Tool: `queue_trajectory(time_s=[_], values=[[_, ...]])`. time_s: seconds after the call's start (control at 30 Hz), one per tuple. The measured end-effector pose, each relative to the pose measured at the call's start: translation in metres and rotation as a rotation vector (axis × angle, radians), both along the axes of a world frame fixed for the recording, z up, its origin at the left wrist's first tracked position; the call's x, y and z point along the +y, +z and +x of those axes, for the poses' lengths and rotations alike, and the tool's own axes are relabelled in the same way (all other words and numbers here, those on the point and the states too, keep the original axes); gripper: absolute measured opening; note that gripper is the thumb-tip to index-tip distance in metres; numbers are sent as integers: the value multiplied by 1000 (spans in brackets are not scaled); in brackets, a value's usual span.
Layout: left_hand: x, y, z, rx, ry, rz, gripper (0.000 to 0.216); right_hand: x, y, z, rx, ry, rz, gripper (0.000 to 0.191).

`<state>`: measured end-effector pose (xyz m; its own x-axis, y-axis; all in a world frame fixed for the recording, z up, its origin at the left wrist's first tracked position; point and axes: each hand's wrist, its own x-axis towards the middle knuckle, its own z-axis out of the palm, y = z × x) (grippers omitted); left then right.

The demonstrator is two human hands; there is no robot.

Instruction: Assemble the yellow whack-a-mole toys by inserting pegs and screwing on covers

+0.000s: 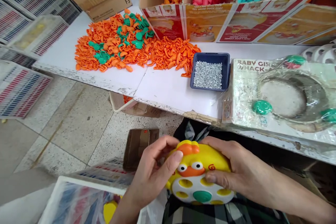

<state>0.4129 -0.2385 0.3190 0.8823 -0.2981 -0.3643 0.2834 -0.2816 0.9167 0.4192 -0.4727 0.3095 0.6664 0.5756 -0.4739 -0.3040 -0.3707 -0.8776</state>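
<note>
One white table (170, 91) carries a printed cardboard carton (207, 21) of orange, pink and teal plastic parts along its far edge. On the table lie a heap of orange and green plastic pieces (112, 45) and a blue tray (210, 56) of small metal pins (208, 75). Below its front edge, the left hand (154, 171) and right hand (233, 161) grip a yellow duck-shaped toy (199, 157) from either side.

Orange plastic parts (112, 45) on white table (168, 91)
</note>
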Motion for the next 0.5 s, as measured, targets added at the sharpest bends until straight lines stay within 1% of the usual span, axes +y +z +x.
queue_trajectory(time_s=[0.03,0.1,0.2,0.33,0.4,0.5], values=[[1,4,4,-23,-31,26,15,2,3,0,-35,11,-56,21],[1,12,12,-54,-115,67,21,7,10,0,-117,47,-150,17],[1,23,22,-42,-231,109,17,13,19,0,-206,89,-222,11],[-1,27,23,-37,-237,171,15,18,18,-4,-350,53,-221,10],[-3,26,20,-49,-240,199,14,20,14,-7,-417,51,-225,12],[-5,22,16,-73,-250,219,14,21,10,-12,-449,50,-227,11]])
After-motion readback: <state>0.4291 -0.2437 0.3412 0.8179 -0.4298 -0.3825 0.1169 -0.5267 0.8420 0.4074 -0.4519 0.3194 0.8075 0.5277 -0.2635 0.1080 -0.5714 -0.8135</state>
